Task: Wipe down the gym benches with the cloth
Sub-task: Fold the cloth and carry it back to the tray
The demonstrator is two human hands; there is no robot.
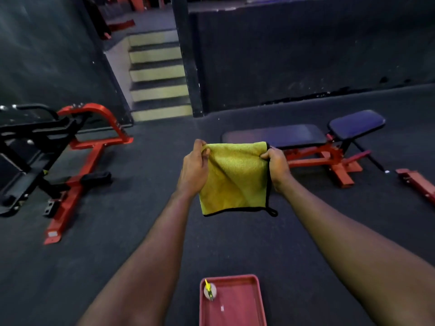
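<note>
- Cloth (pixel 234 177) is held spread by its top corners, pinched by left hand (pixel 193 168) and right hand (pixel 277 167).
- Wiping is not yet begun; bench (pixel 277 136), far right, must likely be approached next.

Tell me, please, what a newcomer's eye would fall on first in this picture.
The yellow cloth stands out first, held up mid-view: the left hand grips its upper left corner, the right hand its upper right. Behind it to the right stands a bench with dark pads on a red frame; a red tray lies on the floor at the bottom edge.
</note>
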